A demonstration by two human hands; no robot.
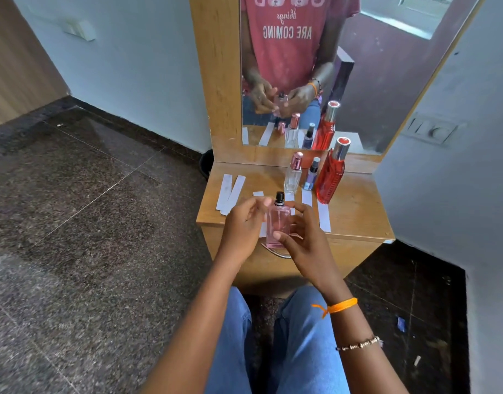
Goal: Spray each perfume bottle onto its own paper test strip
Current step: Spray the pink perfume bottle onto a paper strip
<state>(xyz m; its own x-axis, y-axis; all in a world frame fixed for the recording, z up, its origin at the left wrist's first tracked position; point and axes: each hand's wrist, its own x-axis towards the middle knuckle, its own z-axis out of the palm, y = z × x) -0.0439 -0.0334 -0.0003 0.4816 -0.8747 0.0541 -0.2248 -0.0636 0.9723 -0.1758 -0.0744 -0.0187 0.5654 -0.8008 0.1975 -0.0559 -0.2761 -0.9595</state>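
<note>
A pale pink perfume bottle (278,223) with a black spray top is held upright above the front edge of the wooden dresser top (355,211). My right hand (304,240) grips its right side and lower front. My left hand (244,223) sits at its left side, fingers curled near the neck; whether it touches the glass I cannot tell. Behind stand a clear bottle with a pink cap (293,173), a small purple bottle (312,174) and a tall red bottle (331,172). White paper strips lie flat: two at the left (230,191), others under the bottles (323,216).
A mirror (315,66) rises behind the dresser and reflects the person, the bottles and the strips. A metal drawer handle (275,251) sits on the dresser front below my hands. Walls close in on the right; dark stone floor spreads to the left.
</note>
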